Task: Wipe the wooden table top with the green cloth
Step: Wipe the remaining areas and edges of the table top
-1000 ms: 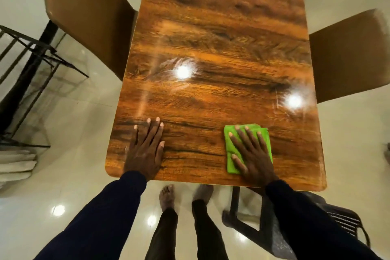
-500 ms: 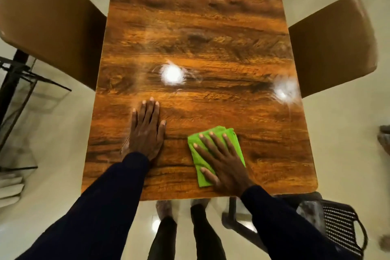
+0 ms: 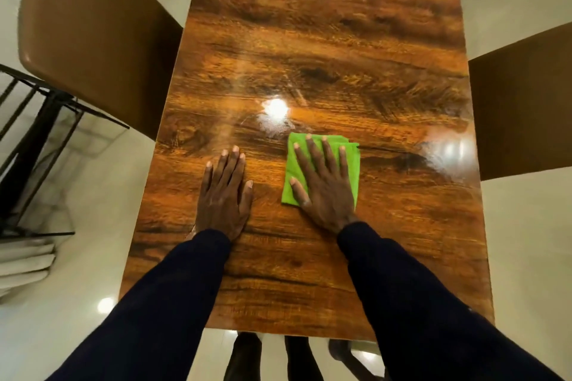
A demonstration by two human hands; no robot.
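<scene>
Head view is showing the right hand (image 3: 325, 185), fingers straight, pushing the green cloth (image 3: 353, 170) from the wooden table top (image 3: 340, 40) near edge toward its middle, advancing the wipe, the left hand (image 3: 224, 195) bracing flat alongside.

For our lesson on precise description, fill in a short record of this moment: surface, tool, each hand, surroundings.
Surface: glossy brown wooden table top, showing bright light reflections
Tool: folded green cloth, lying flat on the table
Wiping side: right hand flat on the cloth, fingers straight and spread
Bracing side: left hand flat on bare wood, beside the cloth and apart from it
Seating: tan chair at the left edge; brown chair at the right edge
Clothing: dark long sleeves
</scene>
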